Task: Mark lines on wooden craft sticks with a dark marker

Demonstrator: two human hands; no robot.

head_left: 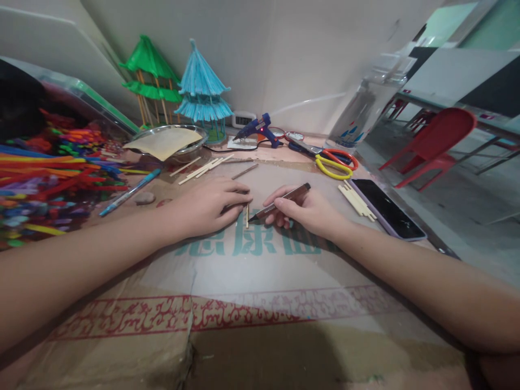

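- Wooden stick (247,216), mid-view on cardboard (260,352): probably light, stiff, easily snapped; best pinned at its twelve-o'clock end.
- Left hand (215,205), ten o'clock: fingertips at that end; whether pinching, I cannot tell.
- Right hand (304,208), three o'clock: clamped around brown marker (293,194).

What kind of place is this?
Probably a craft corner, maybe in a classroom or workshop: there's a dark blue plastic glue gun, a light-blue two-tiered model pavilion with a pointed roof, and a messy, multicoloured pile of craft pieces.
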